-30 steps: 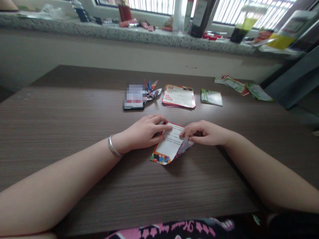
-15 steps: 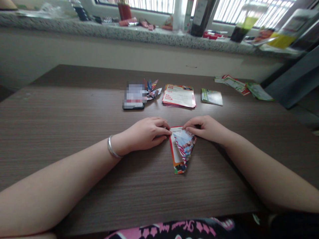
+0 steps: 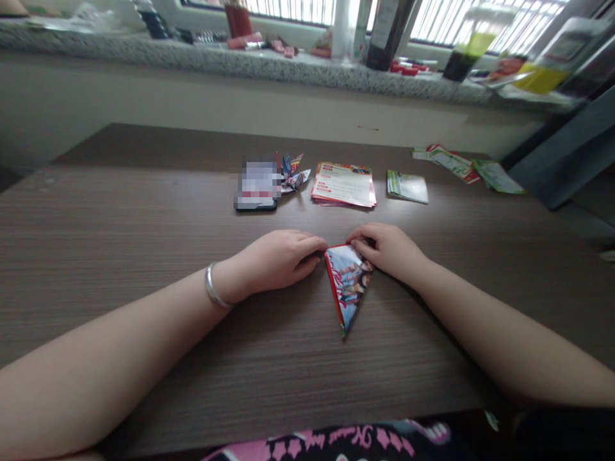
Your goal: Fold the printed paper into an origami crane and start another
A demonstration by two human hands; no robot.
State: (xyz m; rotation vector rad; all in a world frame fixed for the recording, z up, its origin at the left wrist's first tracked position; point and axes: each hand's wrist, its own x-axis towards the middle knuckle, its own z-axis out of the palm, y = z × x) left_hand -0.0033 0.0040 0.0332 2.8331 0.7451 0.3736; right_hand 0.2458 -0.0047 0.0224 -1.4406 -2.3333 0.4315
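Currently the folded paper triangle (image 3: 346, 282) lies on the table (image 3: 250, 378), tip toward the person, near side of the paper stack (image 3: 343, 186). L hand (image 3: 283, 259) has fingertips bunched at its top-left corner — can't tell if it's pinching or just pressing. R hand (image 3: 390, 246) has thumb & curled fingers closed w/ the upper-right edge b/w them. Main risk: crease prob. sets crooked if R thumb drags the top layer; stiff stock might spring back if pressure eases early.
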